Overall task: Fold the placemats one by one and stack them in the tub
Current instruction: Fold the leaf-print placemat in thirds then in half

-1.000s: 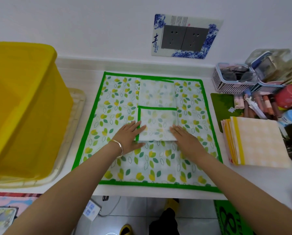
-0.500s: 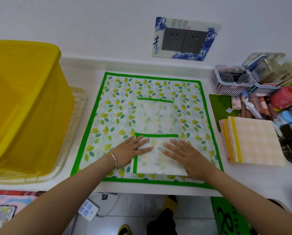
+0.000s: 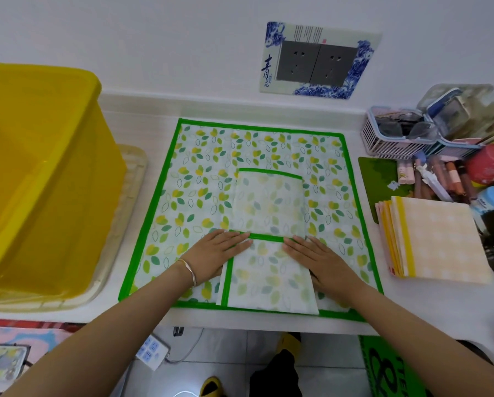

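Left hand and right hand lying flat, fingers extended, palms pressing folded placemat, gripping nothing.

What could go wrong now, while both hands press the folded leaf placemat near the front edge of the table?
1. The folded placemat lies at the table's front edge; pulled further toward the person, it may slip off.
2. It rests on a larger spread leaf mat, which could shift along with it under the left hand and right hand.
3. The yellow tub stands far left, so the fold may open during the carry.
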